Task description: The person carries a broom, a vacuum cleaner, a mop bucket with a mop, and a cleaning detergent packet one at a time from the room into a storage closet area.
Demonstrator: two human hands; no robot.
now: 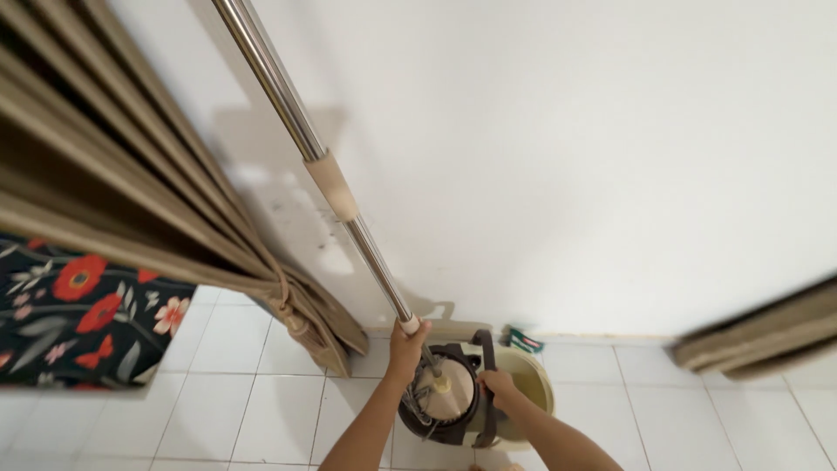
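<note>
Gripping the mop pole [349,222] low down, the left hand [407,344] is closed around it; the right hand [500,384] clasps the bucket [532,384] handle. The long pole could swing into the white wall [567,157] or curtain [131,209], and water might slop onto the white floor tiles [218,392].

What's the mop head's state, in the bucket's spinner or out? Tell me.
In: the mop head sits inside the spinner basket of the bucket.

Silver mop pole [279,92] with beige grip; cream bucket [532,377], black spinner basket [440,410]; tan curtain [113,183]; black cloth [78,314] with red flowers; white floor tiles [697,410].
</note>
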